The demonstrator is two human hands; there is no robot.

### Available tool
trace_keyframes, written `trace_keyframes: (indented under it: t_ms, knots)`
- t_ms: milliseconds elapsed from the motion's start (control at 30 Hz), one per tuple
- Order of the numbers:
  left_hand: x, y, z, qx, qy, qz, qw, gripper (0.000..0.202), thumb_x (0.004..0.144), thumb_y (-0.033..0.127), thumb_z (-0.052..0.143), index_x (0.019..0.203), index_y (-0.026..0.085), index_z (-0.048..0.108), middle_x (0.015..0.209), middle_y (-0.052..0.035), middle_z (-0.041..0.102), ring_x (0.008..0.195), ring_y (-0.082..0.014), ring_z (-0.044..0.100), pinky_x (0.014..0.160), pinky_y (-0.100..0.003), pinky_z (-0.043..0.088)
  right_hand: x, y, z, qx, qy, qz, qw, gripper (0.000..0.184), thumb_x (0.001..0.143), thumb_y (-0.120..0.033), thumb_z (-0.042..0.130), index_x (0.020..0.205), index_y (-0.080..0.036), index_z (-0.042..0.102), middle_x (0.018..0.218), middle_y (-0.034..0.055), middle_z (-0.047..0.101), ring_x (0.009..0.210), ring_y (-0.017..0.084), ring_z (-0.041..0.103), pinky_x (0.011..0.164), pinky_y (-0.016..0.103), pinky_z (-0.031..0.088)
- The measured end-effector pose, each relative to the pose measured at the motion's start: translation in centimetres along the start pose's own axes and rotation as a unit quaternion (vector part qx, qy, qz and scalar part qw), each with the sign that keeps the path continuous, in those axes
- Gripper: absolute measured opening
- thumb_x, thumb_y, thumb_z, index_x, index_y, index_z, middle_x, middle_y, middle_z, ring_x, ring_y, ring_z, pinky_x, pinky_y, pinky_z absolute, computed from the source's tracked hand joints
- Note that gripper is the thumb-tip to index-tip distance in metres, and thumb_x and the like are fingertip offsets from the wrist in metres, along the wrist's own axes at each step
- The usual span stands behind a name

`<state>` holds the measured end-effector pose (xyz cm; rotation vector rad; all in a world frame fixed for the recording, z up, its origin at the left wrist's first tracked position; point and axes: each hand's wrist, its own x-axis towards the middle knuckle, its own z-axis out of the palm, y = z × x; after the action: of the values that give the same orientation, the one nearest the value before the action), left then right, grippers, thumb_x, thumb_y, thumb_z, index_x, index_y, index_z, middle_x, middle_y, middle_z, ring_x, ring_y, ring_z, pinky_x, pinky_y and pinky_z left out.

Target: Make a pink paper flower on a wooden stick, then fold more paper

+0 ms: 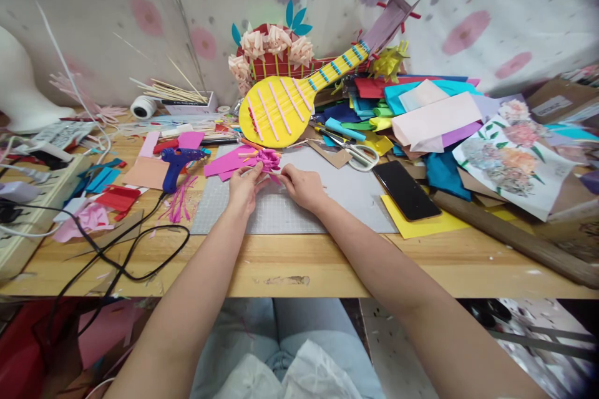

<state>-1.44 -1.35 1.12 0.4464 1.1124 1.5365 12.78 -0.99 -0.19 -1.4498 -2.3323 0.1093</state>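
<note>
The left hand's (243,188) fingers (255,177) are pinched shut on the base of a magenta fringed paper flower (268,160). The right hand's (303,187) fingers (285,176) close on the same base from the other side. Both hands hold the flower between them, just above the far edge of a grey cutting mat (290,215), and both wrists rest on that mat.

A magenta paper sheet (223,162) lies just left of the flower, half on the mat. Further left, a blue glue gun (178,165) stands on the bench (327,265), with loose pink fringe strips (178,201) beside it. A black cable (116,265) loops over the bench towards the near edge.

Behind the flower, a yellow paper guitar (281,111) with pink strings lies tilted, its neck rising to the right. A red basket of pale paper flowers (276,50) sits behind it, against the flowered wall cloth.

Right of the hands, white-handled scissors (358,153) lie at the mat's far corner. Nearer, a dark phone (405,190) lies face up, partly on a yellow sheet (423,225). Beyond these is a heap of coloured paper (430,109), then a printed flower picture (515,153). A wooden rod (515,240) lies slantwise in front of the picture.

At the far left are bamboo skewers (173,93) and a white tape roll (143,107).
</note>
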Motion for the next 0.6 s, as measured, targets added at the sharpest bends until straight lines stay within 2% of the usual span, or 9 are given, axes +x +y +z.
trace_keyframes:
  t_ms: [400, 600]
  knots:
    - [0.09, -0.38, -0.42, 0.007, -0.013, 0.017, 1.000, 0.038, 0.063, 0.017, 0.073, 0.083, 0.018, 0.041, 0.073, 0.0012, 0.064, 0.063, -0.0128, 0.066, 0.069, -0.031, 0.053, -0.15, -0.05, 0.05, -0.056, 0.088, -0.041, 0.994, 0.034, 0.093, -0.037, 0.028, 0.088, -0.019, 0.056, 0.086, 0.0060, 0.063, 0.083, 0.017, 0.051, 0.068, 0.028, 0.027]
    - [-0.03, -0.52, -0.43, 0.008, -0.025, 0.019, 0.999, 0.039, 0.064, 0.019, 0.072, 0.083, 0.019, 0.038, 0.076, 0.0004, 0.064, 0.067, -0.0161, 0.067, 0.066, -0.032, 0.054, 0.00, -0.02, 0.17, -0.066, 0.104, -0.057, 0.991, 0.029, 0.092, -0.034, 0.033, 0.085, -0.018, 0.056, 0.081, 0.0062, 0.063, 0.080, 0.017, 0.049, 0.066, 0.028, 0.026]
